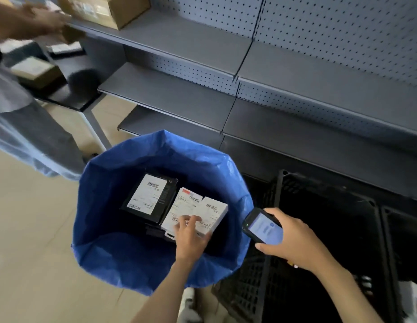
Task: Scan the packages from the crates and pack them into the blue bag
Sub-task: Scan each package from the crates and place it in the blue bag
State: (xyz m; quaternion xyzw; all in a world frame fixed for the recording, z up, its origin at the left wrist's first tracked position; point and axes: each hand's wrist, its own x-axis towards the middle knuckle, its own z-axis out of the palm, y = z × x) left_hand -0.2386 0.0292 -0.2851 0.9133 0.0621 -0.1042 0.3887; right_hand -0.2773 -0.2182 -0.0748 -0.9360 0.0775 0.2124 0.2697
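The blue bag (123,252) stands open on the floor in front of me. Inside it a black package (149,197) with a white label lies flat. A white labelled package (196,210) rests partly on the black one. My left hand (191,238) reaches into the bag and holds the white package by its near edge, fingers on its top face. My right hand (293,243) grips a handheld scanner (263,227) with a lit screen, held over the bag's right rim. Black plastic crates (324,229) stand to the right; their insides are dark.
Grey metal shelves (179,89) with pegboard backs stand behind the bag and crates. Another person (28,127) stands at the left, a hand by a cardboard box (109,8) on the top shelf. A white package (416,301) shows at the lower right corner.
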